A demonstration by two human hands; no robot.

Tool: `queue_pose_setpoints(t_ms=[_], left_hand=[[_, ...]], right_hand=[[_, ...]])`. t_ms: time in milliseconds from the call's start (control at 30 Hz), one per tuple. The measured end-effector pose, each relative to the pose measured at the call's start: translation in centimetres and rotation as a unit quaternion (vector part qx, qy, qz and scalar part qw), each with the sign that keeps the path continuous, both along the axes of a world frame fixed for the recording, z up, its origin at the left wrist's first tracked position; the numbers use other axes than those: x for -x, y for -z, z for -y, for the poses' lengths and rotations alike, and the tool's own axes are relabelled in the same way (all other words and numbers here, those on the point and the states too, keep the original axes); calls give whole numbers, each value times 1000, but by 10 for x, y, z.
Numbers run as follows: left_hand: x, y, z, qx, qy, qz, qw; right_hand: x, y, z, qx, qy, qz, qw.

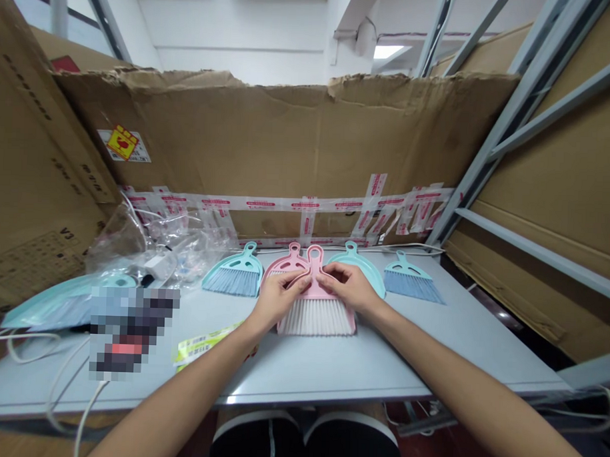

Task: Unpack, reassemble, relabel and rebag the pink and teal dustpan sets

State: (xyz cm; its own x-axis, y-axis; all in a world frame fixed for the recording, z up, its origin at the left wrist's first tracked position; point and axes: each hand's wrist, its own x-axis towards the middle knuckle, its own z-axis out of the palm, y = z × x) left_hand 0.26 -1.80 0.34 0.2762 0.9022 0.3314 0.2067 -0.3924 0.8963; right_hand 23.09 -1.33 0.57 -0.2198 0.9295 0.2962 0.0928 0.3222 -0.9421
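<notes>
A pink hand broom [316, 315] with white bristles lies on the table, its looped handle pointing away from me. My left hand [281, 298] and my right hand [347, 288] both grip its upper part from either side, fingertips nearly meeting near the handle's base. Behind it, partly hidden, lies a pink dustpan [290, 260]. A teal dustpan [356, 262] sits behind my right hand. Teal hand brooms with blue bristles lie to either side, one [233, 274] left of my left hand and one [413, 280] right of my right hand.
A large teal dustpan [52, 305] lies at the table's left, partly behind a pixelated patch [134, 329]. Nearby are a crumpled plastic bag [169, 247], a yellow-green packet [205, 342] and white cables [66, 387]. Taped cardboard [287, 154] stands behind the table [330, 376].
</notes>
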Motion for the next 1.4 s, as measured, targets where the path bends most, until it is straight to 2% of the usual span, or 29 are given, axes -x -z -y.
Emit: queue_pose_setpoints(t_ms=[167, 300, 400, 500, 567, 633, 700, 767, 900, 1000, 1100, 1200, 1267, 1400], left_hand=[[0, -1, -1, -3, 0, -4, 1000], [1, 2, -5, 40, 9, 16, 999], [3, 8, -13, 90, -14, 84, 992], [8, 14, -23, 154, -54, 172, 971], [11, 18, -29, 196, -71, 215, 954], [14, 19, -34, 231, -91, 240, 938], [16, 18, -38, 264, -115, 256, 923], [18, 15, -39, 287, -125, 270, 911], [19, 4, -35, 280, -86, 270, 917], [17, -3, -31, 271, -40, 264, 925], [17, -5, -31, 268, -29, 259, 928], [20, -2, -33, 258, -26, 204, 944], [21, 0, -37, 226, -27, 161, 960], [1, -4, -49, 162, -29, 60, 984]], right_hand=[[-1, 2, 0, 2, 1, 3, 1000], [-3, 5, -7, -3, -10, 32, 999], [-13, 10, -20, -10, 30, 42, 999], [-39, 16, -39, -31, 108, 70, 991], [-63, 20, -50, -93, 188, 172, 963], [-88, 23, -60, -140, 264, 309, 903], [-108, 26, -66, -126, 306, 411, 849], [-120, 29, -70, -82, 302, 456, 833], [-123, 34, -76, -40, 264, 442, 856], [-123, 34, -79, -53, 265, 397, 877], [-132, 30, -81, -76, 284, 321, 900], [-149, 24, -84, -97, 303, 227, 920], [-159, 22, -86, -102, 302, 162, 934], [-165, 24, -89, -89, 291, 35, 952]])
